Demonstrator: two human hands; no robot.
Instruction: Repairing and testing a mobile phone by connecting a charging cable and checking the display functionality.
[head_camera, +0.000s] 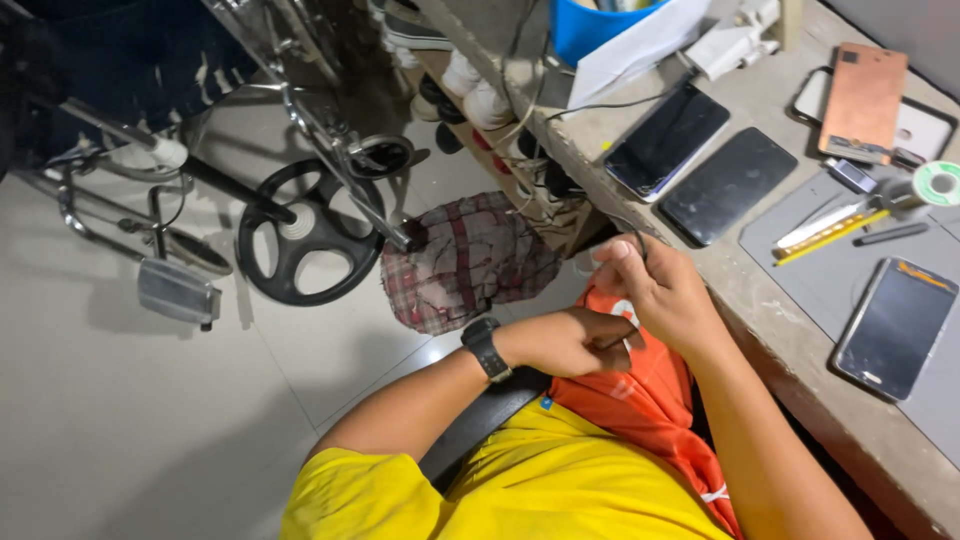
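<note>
The right hand (665, 290) pinches a thin dark wire (640, 240) near the bench edge (760, 300), left hand (575, 342) curled shut beside it; light and limp, probably best held close to its end.

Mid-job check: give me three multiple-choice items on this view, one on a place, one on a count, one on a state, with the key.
1. Where does the solder spool lie?
A. on the floor
B. at the bench's far right
C. in the blue tub

2. How many dark-screened phones lie face up on the bench?
A. one
B. three
C. five

3. What is the right hand doing?
A. pinching a thin dark wire
B. lying flat on the bench
C. gripping the wheelchair

Key: 1 B, the spool sits on the grey mat at the frame's right edge; 2 B, two side by side and one nearer; 3 A, fingertips closed on the wire, left hand close by.
</note>
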